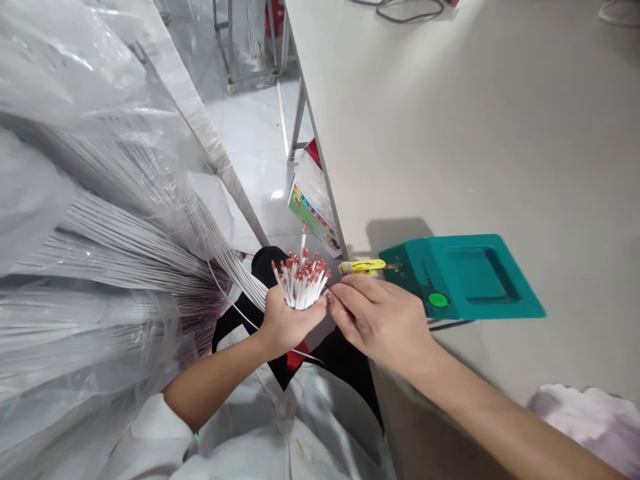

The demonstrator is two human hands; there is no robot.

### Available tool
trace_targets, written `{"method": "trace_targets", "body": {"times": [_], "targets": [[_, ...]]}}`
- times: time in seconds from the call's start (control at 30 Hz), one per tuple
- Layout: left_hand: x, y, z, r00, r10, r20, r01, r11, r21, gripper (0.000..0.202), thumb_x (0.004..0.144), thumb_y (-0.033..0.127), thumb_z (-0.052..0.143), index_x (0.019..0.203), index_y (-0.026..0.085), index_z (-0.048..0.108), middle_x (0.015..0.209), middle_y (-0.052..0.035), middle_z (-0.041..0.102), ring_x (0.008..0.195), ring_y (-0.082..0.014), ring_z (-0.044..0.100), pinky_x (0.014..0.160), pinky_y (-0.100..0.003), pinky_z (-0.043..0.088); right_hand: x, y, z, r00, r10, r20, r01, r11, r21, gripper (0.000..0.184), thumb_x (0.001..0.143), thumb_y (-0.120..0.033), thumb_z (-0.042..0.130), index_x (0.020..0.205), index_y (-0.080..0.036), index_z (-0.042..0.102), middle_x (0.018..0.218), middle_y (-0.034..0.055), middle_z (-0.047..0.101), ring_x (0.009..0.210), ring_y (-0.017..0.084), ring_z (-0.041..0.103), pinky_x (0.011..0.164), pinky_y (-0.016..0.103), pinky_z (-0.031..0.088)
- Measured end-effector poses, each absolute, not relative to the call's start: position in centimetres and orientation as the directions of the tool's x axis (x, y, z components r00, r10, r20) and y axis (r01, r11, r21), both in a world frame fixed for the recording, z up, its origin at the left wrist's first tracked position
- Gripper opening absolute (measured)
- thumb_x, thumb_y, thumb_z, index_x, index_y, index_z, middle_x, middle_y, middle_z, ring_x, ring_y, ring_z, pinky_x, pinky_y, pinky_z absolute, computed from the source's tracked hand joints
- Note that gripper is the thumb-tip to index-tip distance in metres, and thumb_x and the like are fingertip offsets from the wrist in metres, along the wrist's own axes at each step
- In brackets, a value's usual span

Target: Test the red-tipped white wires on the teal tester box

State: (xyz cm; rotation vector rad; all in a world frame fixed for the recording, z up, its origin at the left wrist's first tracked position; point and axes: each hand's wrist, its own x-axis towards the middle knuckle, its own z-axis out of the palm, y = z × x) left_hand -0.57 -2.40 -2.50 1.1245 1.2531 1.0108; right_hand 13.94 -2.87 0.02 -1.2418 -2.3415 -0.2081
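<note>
My left hand (286, 321) is closed round a bundle of thin white wires with red tips (301, 279), held upright so the tips fan out. My right hand (376, 317) is beside it, fingers pinched at the bundle's right edge on one of the wires. Just past my right fingers lies a small yellow connector piece (361, 267) stuck into the side of a teal box with a green button (463, 275), which stands on the white table (500, 120).
Large clear plastic bags full of long white wires (100, 233) fill the left side. A colourful carton (313, 207) stands on the floor under the table edge. A pale pink cloth (595, 413) lies at the table's near right.
</note>
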Motion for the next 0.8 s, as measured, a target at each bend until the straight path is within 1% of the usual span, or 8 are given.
{"method": "trace_targets", "body": {"times": [0.07, 0.13, 0.2, 0.27, 0.4, 0.5, 0.63, 0.8], "targets": [[-0.5, -2.3, -2.7, 0.056, 0.980, -0.190, 0.003, 0.190, 0.982, 0.017, 0.064, 0.018, 0.064, 0.080, 0.013, 0.066, 0.083, -0.0049, 0.069, 0.077, -0.0163, 0.063, 0.075, -0.027, 0.050, 14.1, -2.9, 0.7, -0.492, 0.773, 0.399, 0.822, 0.564, -0.078, 0.016, 0.081, -0.019, 0.052, 0.068, -0.016, 0.060, 0.071, 0.0046, 0.065, 0.063, 0.015, 0.060, 0.058, 0.027, 0.042], [-0.4, -2.1, -2.8, 0.057, 0.969, -0.240, 0.000, 0.241, 0.971, 0.017, 0.064, 0.019, 0.064, 0.079, 0.013, 0.066, 0.077, -0.0033, 0.067, 0.067, -0.0138, 0.061, 0.066, -0.025, 0.050, 14.9, -2.8, 1.5, -0.503, 0.778, 0.376, 0.830, 0.557, -0.041, 0.017, 0.082, -0.021, 0.052, 0.070, -0.017, 0.061, 0.072, 0.0040, 0.066, 0.063, 0.015, 0.059, 0.059, 0.027, 0.041], [-0.4, -1.7, -2.7, 0.080, 0.944, -0.319, 0.001, 0.320, 0.947, 0.015, 0.065, 0.020, 0.063, 0.078, 0.012, 0.066, 0.068, -0.0013, 0.065, 0.054, -0.0107, 0.056, 0.055, -0.023, 0.049, 16.0, -2.5, 2.2, -0.487, 0.771, 0.410, 0.855, 0.518, 0.041, 0.013, 0.083, -0.024, 0.053, 0.082, -0.016, 0.064, 0.081, 0.0054, 0.068, 0.070, 0.017, 0.060, 0.064, 0.029, 0.041], [-0.3, -1.4, -2.5, 0.107, 0.923, -0.371, -0.006, 0.373, 0.928, 0.016, 0.063, 0.019, 0.064, 0.077, 0.011, 0.066, 0.065, -0.0007, 0.063, 0.050, -0.0094, 0.054, 0.050, -0.023, 0.047, 17.3, -2.1, 2.6, -0.489, 0.797, 0.354, 0.871, 0.469, 0.147, 0.024, 0.084, -0.027, 0.052, 0.101, -0.014, 0.062, 0.092, 0.0092, 0.067, 0.080, 0.022, 0.060, 0.068, 0.033, 0.040], [0.0, -0.7, -2.1, 0.156, 0.905, -0.395, -0.005, 0.401, 0.916, 0.021, 0.060, 0.017, 0.067, 0.079, 0.010, 0.066, 0.062, -0.0012, 0.062, 0.050, -0.0102, 0.055, 0.049, -0.022, 0.047, 18.9, -1.5, 2.4, -0.578, 0.798, 0.168, 0.803, 0.520, 0.290, 0.029, 0.086, -0.018, 0.045, 0.109, -0.007, 0.058, 0.094, 0.0135, 0.067, 0.088, 0.027, 0.059, 0.076, 0.039, 0.037], [0.2, -0.3, -2.0, 0.194, 0.896, -0.399, -0.029, 0.412, 0.911, 0.025, 0.060, 0.017, 0.068, 0.084, 0.010, 0.066, 0.059, -0.0004, 0.062, 0.047, -0.0100, 0.055, 0.048, -0.022, 0.048, 19.1, -1.3, 2.1, -0.628, 0.769, 0.122, 0.750, 0.555, 0.360, 0.031, 0.083, -0.010, 0.043, 0.110, -0.002, 0.057, 0.093, 0.0155, 0.067, 0.095, 0.030, 0.057, 0.083, 0.043, 0.036], [0.6, 0.2, -1.7, 0.208, 0.886, -0.415, -0.043, 0.432, 0.901, 0.029, 0.060, 0.018, 0.069, 0.087, 0.009, 0.067, 0.058, -0.0006, 0.062, 0.047, -0.0095, 0.055, 0.048, -0.022, 0.049, 18.9, -0.6, 2.1, -0.643, 0.758, 0.109, 0.733, 0.567, 0.376, 0.033, 0.079, -0.004, 0.042, 0.107, 0.000, 0.059, 0.092, 0.0167, 0.068, 0.095, 0.031, 0.059, 0.087, 0.046, 0.034], [0.9, 0.6, -1.5, 0.208, 0.885, -0.416, -0.059, 0.435, 0.898, 0.033, 0.061, 0.019, 0.070, 0.093, 0.010, 0.067, 0.064, -0.0005, 0.063, 0.047, -0.0073, 0.054, 0.048, -0.020, 0.049, 18.8, 0.5, 2.4, -0.620, 0.782, 0.056, 0.750, 0.570, 0.336, 0.028, 0.078, -0.003, 0.042, 0.097, -0.005, 0.063, 0.087, 0.0143, 0.069, 0.091, 0.028, 0.062, 0.088, 0.044, 0.034]]}}
